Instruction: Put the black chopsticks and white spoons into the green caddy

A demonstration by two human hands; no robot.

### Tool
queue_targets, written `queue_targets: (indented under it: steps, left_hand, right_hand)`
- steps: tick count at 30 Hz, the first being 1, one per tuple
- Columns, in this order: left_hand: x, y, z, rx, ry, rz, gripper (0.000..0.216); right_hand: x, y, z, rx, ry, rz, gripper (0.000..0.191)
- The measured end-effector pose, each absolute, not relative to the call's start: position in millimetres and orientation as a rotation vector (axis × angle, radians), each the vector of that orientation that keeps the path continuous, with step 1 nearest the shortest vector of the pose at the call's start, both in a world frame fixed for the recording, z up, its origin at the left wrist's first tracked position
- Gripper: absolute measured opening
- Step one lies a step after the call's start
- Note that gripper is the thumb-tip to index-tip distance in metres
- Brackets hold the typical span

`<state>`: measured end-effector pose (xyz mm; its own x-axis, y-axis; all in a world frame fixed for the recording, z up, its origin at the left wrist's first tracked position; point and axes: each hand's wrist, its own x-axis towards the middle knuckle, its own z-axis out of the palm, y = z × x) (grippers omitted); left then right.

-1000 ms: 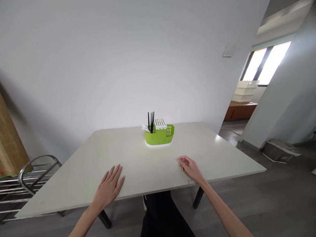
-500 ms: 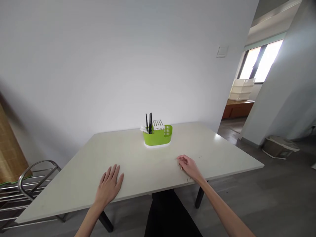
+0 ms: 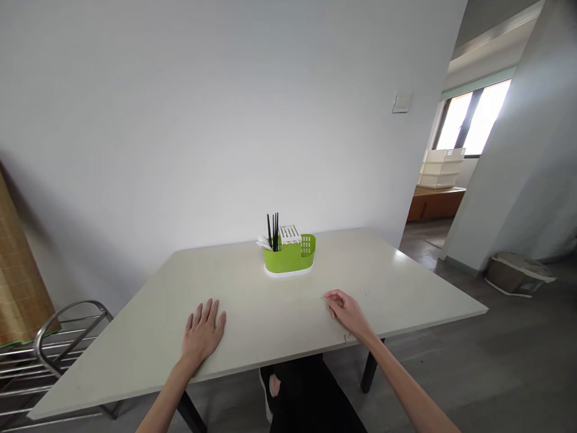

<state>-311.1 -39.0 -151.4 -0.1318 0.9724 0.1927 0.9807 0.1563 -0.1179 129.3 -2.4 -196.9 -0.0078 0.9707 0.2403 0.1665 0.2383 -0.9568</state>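
Note:
My left hand (image 3: 204,331) lies flat, palm down, on the white table (image 3: 265,328), its fingers spread and nothing under them that I can see. Resting on its side at the table's front right, my right hand (image 3: 346,311) has loosely curled fingers, and nothing shows in them. Beyond both hands a green cutlery holder (image 3: 286,260) on a white base stands near the wall. Black chopsticks (image 3: 274,231) rise upright from its left part, beside white spoon-like utensils (image 3: 264,243). A white slotted piece (image 3: 289,234) sits over its middle. Neither hand touches the holder.
A metal rack (image 3: 67,337) stands close to the table's left end. A plain wall (image 3: 225,120) runs behind the table. On the floor to the right is a lidded bin (image 3: 518,273). White stacked baskets (image 3: 440,168) stand by the far window.
The view has tilted up slightly, so the table and holder sit lower, and a shoe now shows beneath the table. Both hands keep about the same places on the table.

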Motion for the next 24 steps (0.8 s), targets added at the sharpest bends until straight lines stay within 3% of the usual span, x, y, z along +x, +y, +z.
queue_targets:
  steps: [24]
  left_hand:
    - [-312.6, -45.7, -152.2, -1.929, -2.15, -0.09, 0.072]
  right_hand:
    - [128.6, -5.7, -189.8, -1.155, -1.412, 0.937, 0.031]
